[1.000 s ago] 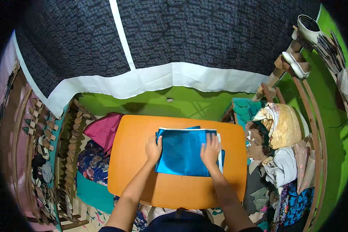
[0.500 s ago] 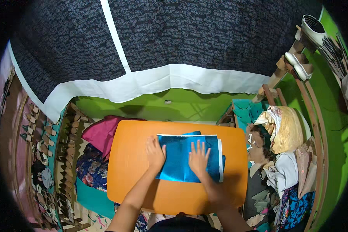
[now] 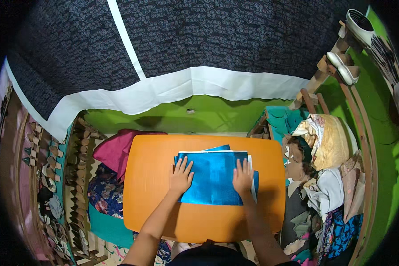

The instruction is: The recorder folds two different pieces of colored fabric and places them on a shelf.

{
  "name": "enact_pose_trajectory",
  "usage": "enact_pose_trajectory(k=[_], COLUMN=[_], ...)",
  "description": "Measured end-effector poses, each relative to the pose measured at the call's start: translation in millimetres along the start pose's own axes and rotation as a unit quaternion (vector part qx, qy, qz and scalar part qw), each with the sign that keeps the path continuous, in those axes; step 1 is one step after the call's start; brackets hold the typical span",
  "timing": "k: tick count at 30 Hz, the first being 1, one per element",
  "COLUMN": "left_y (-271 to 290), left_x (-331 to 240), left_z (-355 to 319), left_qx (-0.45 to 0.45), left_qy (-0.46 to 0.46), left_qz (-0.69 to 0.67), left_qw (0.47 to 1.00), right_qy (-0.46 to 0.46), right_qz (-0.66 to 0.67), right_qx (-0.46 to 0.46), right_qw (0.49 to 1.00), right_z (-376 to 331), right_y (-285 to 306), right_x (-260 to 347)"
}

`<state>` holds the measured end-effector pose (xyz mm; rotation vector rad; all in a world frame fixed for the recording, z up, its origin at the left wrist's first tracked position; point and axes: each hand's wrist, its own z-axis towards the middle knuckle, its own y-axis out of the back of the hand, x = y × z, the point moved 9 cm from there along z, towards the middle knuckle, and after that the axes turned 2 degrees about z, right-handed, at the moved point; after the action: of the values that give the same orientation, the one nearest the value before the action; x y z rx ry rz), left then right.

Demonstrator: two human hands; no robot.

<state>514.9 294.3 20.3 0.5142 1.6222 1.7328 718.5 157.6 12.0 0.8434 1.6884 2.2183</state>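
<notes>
A shiny blue piece of fabric (image 3: 213, 179) lies flat on the orange table (image 3: 150, 177). White edging shows along its far and right sides, and more blue material sticks out from beneath it. My left hand (image 3: 181, 176) rests on the fabric's left part, palm down with fingers stretched out. Toward the right edge my right hand (image 3: 242, 178) lies flat on it too, fingers pointing away from me. Neither hand grips anything.
Magenta cloth (image 3: 117, 150) and dark floral fabric (image 3: 105, 188) lie left of the table, near racks holding shoe forms (image 3: 80, 177). At right are a yellowish sack (image 3: 328, 142), heaped fabric scraps (image 3: 301, 228) and a wooden frame with white shoes (image 3: 342, 68). A dark patterned curtain (image 3: 226, 40) hangs behind.
My right hand has slid to the right across the blue fabric, toward its edge. My left hand has shifted slightly and stays flat near the left edge.
</notes>
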Motion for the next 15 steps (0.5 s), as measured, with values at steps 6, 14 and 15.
enact_pose_trajectory(k=[6,14,15], left_y=[-2.4,-3.5,-3.0], left_x=[-2.6,2.4,2.3], left_z=[-1.2,-13.5,-15.5], left_qx=[-0.025,-0.011,-0.008], left_qy=[-0.013,0.021,0.03], left_qz=[-0.021,-0.051,-0.063], left_qw=[0.999,0.998,0.998], right_qy=[-0.055,0.107,0.107], right_qz=[0.019,0.026,0.025], right_qx=[0.0,0.085,0.084], right_qw=[0.998,0.99,0.99], right_z=[-5.4,-62.8,-72.7], right_y=[2.4,16.6,13.2], right_x=[-26.6,79.3,77.3])
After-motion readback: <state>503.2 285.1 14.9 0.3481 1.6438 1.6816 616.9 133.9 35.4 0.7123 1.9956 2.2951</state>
